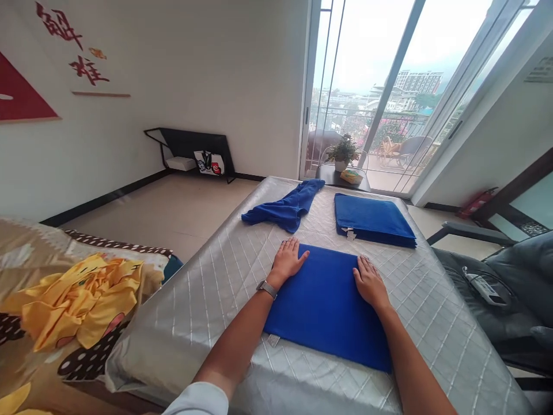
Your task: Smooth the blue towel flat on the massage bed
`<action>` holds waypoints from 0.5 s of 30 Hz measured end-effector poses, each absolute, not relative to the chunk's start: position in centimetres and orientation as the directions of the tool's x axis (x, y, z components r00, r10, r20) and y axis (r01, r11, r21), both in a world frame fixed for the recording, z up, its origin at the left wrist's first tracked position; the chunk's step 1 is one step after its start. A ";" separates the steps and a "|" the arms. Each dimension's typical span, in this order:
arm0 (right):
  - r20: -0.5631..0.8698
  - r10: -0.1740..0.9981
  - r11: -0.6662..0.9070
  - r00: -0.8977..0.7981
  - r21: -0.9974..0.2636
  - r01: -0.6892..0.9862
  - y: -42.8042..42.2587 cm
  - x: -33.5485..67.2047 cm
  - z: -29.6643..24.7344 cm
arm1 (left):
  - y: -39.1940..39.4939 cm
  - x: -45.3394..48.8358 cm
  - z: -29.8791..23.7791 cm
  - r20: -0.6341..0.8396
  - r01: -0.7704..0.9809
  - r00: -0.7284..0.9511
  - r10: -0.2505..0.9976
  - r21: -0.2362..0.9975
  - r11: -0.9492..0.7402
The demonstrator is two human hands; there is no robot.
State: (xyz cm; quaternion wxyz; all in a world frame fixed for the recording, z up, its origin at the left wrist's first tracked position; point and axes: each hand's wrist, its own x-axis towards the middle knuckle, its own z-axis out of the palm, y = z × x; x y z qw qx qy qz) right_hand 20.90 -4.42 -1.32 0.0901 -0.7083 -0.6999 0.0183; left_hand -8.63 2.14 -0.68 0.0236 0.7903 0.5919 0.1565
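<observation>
A blue cloth, probably a towel, (328, 305) lies flat as a smooth rectangle in front of me, with a small white tag at its near left corner. On its far left edge rests my left hand (288, 260), fingers stretched out and a watch on the wrist. My right hand (370, 281) lies flat along the right edge, fingers extended. Neither hand grips anything. Beyond them, a crumpled blue cloth (287, 207) sits at the far left, and a stack of folded blue cloths (374, 219) with white tags lies at the far right.
Everything blue lies on a table with a silvery quilted cover (207, 288). Bedding with a yellow cloth (86, 294) is at the left. On the right, a dark chair (458, 271) holds a white power strip (486, 288). A potted plant (343, 153) stands beyond the far edge.
</observation>
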 end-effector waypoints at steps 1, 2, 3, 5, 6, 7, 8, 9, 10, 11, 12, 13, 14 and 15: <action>0.100 0.995 -0.002 0.017 -0.149 0.989 -4.4 21.0 -1.4 | 2.1 -8.6 -0.7 0.224 0.927 0.250 0.942 0.227 -0.300; 0.100 0.995 0.000 0.015 -0.145 0.989 -4.4 21.1 -1.4 | 2.1 -8.6 -0.6 0.228 0.925 0.248 0.941 0.232 -0.300; 0.102 0.995 0.004 0.011 -0.142 0.990 -4.4 21.2 -1.5 | 2.1 -8.7 -0.6 0.231 0.924 0.247 0.941 0.236 -0.300; 0.109 0.994 0.010 0.005 -0.139 0.990 -4.4 21.4 -1.5 | 2.1 -9.0 -0.6 0.233 0.923 0.238 0.943 0.249 -0.295; 0.113 0.994 0.014 0.002 -0.138 0.990 -4.4 21.4 -1.5 | 2.1 -9.2 -0.6 0.233 0.922 0.231 0.945 0.257 -0.289; 0.116 0.993 0.017 0.000 -0.138 0.990 -4.4 21.5 -1.5 | 2.1 -9.3 -0.6 0.232 0.922 0.223 0.947 0.266 -0.282; 0.117 0.993 0.018 -0.002 -0.138 0.990 -4.4 21.5 -1.5 | 2.1 -9.5 -0.7 0.231 0.921 0.214 0.949 0.275 -0.275; 0.115 0.993 0.017 -0.001 -0.139 0.990 -4.3 21.5 -1.5 | 2.1 -9.6 -0.7 0.231 0.921 0.206 0.951 0.283 -0.268; 0.112 0.994 0.014 0.001 -0.139 0.990 -4.3 21.5 -1.6 | 2.2 -9.6 -0.7 0.232 0.920 0.201 0.952 0.288 -0.264; 0.111 0.994 0.011 0.004 -0.139 0.990 -4.3 21.5 -1.6 | 2.2 -9.7 -0.7 0.233 0.920 0.200 0.952 0.290 -0.264; 0.111 0.994 0.008 0.007 -0.139 0.990 -4.3 21.5 -1.5 | 2.2 -9.7 -0.8 0.234 0.920 0.200 0.951 0.289 -0.265; 0.115 0.993 0.006 0.010 -0.140 0.990 -4.3 21.4 -1.5 | 2.2 -9.6 -0.8 0.233 0.921 0.200 0.952 0.286 -0.264; 0.123 0.992 0.003 0.015 -0.144 0.990 -4.4 21.2 -1.4 | 2.2 -9.6 -0.8 0.229 0.924 0.200 0.953 0.281 -0.261; 0.140 0.990 0.001 0.020 -0.149 0.989 -4.5 21.0 -1.2 | 2.2 -9.6 -0.8 0.224 0.926 0.200 0.954 0.275 -0.259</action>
